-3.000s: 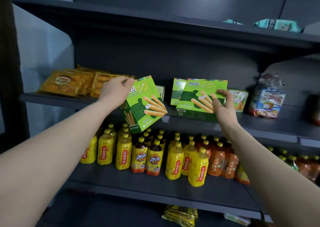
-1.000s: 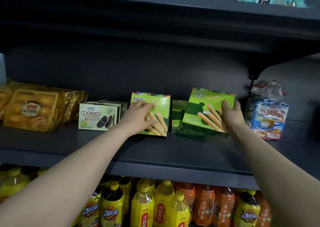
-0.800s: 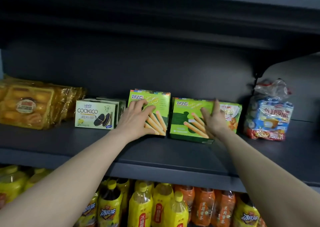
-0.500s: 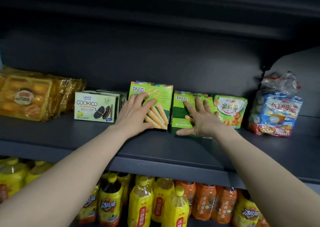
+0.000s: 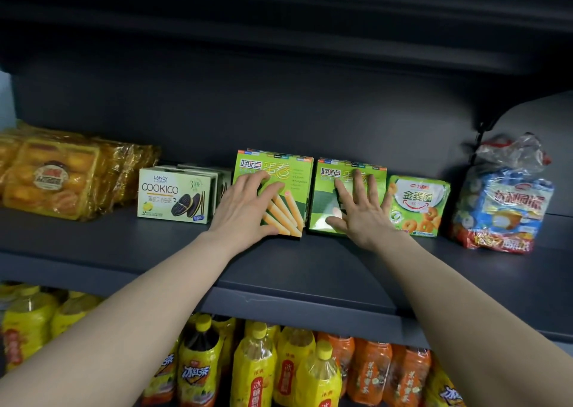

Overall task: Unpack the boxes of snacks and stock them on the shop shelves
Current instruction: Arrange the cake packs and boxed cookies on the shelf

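Observation:
Two green boxes of egg-roll sticks stand upright side by side on the dark middle shelf (image 5: pixel 279 270). My left hand (image 5: pixel 245 208) lies flat with spread fingers against the front of the left green box (image 5: pixel 294 183). My right hand (image 5: pixel 361 211) presses flat on the front of the right green box (image 5: pixel 322 202), fingers straight and apart. Both boxes sit against the shelf's back area, between the Cookico boxes and a green ring-biscuit pack.
White Cookico boxes (image 5: pixel 175 194) stand left of my hands, yellow cake packs (image 5: pixel 59 174) further left. A green ring-biscuit pack (image 5: pixel 418 205) and a clear bag of blue sweets (image 5: pixel 505 202) stand to the right. Bottled tea (image 5: pixel 257 369) fills the shelf below.
Both boxes went from held in the air to standing on the shelf. My right hand set its box upright and moved from its edge to flat on its front.

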A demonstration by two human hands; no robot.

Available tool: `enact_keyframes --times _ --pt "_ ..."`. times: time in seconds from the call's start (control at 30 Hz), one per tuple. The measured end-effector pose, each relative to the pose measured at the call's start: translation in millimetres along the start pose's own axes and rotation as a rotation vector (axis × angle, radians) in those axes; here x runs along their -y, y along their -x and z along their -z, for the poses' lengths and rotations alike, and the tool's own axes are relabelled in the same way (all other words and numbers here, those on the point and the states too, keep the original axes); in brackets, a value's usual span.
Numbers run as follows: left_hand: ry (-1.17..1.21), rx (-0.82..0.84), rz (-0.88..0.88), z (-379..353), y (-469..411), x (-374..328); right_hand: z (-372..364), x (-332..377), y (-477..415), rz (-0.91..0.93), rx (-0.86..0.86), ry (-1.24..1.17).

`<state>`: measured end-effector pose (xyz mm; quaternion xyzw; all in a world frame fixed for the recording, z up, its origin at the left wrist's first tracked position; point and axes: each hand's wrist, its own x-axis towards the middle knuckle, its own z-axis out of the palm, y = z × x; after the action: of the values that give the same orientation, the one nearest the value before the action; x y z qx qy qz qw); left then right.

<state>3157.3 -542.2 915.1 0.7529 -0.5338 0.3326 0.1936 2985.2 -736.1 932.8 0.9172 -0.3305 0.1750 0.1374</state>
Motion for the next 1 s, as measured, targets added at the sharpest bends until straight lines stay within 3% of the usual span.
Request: enact_keyframes --times 0.23,0.53,0.73,1.0 --pt "-0.037 0.035 -0.002 8.9 3.3 1.2 14.4 5.5 3.2 0.04 -0.084 0.047" --pt "0.03 -0.026 0.138 46.4 21.0 11.0 46.5 43.7 27.3 0.111 -0.421 0.102" --pt "0.035 -0.051 0.165 80.8 67.8 46.6 64.7 121.4 63.7 0.188 -0.522 0.077" --pt "-0.001 -0.013 0.175 125.1 175.4 126.2 53.3 265.0 123.4 0.258 -0.508 -0.012"
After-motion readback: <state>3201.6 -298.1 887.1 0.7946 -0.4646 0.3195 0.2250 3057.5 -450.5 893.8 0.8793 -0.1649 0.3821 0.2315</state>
